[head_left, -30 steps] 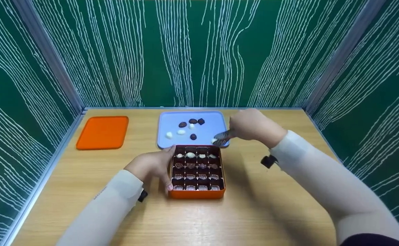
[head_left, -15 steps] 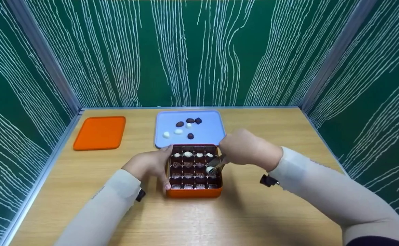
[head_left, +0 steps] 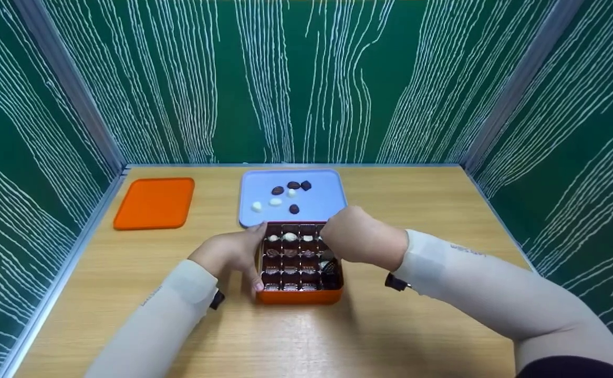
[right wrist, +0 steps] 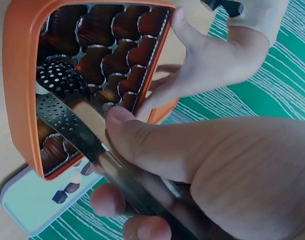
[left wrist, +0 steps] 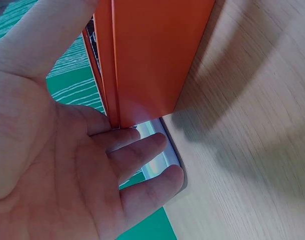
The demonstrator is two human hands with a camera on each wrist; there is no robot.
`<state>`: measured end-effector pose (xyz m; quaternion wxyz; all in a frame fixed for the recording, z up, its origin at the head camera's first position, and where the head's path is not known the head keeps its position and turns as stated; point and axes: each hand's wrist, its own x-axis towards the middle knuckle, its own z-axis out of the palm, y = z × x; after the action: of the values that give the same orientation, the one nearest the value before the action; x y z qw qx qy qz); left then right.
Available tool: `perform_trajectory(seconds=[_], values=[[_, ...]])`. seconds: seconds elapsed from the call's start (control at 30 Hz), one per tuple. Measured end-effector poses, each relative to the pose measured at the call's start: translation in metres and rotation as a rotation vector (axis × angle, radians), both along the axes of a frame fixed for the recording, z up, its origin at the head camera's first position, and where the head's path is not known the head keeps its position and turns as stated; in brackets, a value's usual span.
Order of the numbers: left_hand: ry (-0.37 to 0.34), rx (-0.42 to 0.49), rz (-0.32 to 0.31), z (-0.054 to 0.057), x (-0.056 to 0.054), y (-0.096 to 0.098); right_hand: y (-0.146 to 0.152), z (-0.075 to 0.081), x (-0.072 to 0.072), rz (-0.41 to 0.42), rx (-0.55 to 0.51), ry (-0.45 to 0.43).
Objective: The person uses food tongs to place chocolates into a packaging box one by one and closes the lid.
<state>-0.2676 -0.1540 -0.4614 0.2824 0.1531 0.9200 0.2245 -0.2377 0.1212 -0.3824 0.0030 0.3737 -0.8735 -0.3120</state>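
An orange box (head_left: pixel 300 297) with a dark divided insert stands on the table. My left hand (head_left: pixel 232 255) holds its left side, thumb by the near corner and fingers at the far corner; in the left wrist view several fingers reach past the box's end. My right hand (head_left: pixel 364 239) grips metal tongs (right wrist: pixel 100 152) with perforated spoon-shaped tips. Between these tips is a white chocolate (right wrist: pixel 41 89), low in a right-column compartment, third row from the back. White chocolates (head_left: pixel 290 237) fill much of the back row and brown ones (head_left: pixel 290 253) the second; my right hand hides part.
Behind the box lies a light blue tray (head_left: pixel 319 181) with several white and brown chocolates. An orange lid (head_left: pixel 154 203) lies flat at the back left. Green line-patterned walls (head_left: pixel 327 84) enclose the table's back and sides.
My right hand has brought the tongs with the white chocolate from the blue tray's near-right corner into the box, and moved slightly left over its right edge. My left hand stays on the box.
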Motion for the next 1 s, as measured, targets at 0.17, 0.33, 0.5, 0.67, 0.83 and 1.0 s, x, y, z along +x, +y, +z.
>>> perform_trajectory(seconds=[0.17,0.33,0.5,0.67,0.83,1.0], values=[[0.005,-0.002,-0.008,0.0,-0.001,0.0,-0.005,-0.007,0.001,0.006,0.004,0.011],[0.008,-0.006,-0.006,0.0,0.0,0.0,-0.007,-0.009,-0.001,-0.041,0.016,-0.03],[0.009,-0.007,-0.009,0.0,-0.001,0.0,-0.007,0.008,-0.002,-0.117,0.006,-0.098],[0.003,-0.002,-0.01,0.002,0.0,0.002,0.004,0.035,-0.013,-0.242,-0.14,-0.305],[-0.009,-0.001,0.001,0.002,0.001,0.001,0.016,0.039,-0.045,-0.338,-0.426,-0.421],[-0.008,-0.01,0.01,0.001,0.001,0.002,0.019,0.012,-0.088,-0.439,-0.606,-0.402]])
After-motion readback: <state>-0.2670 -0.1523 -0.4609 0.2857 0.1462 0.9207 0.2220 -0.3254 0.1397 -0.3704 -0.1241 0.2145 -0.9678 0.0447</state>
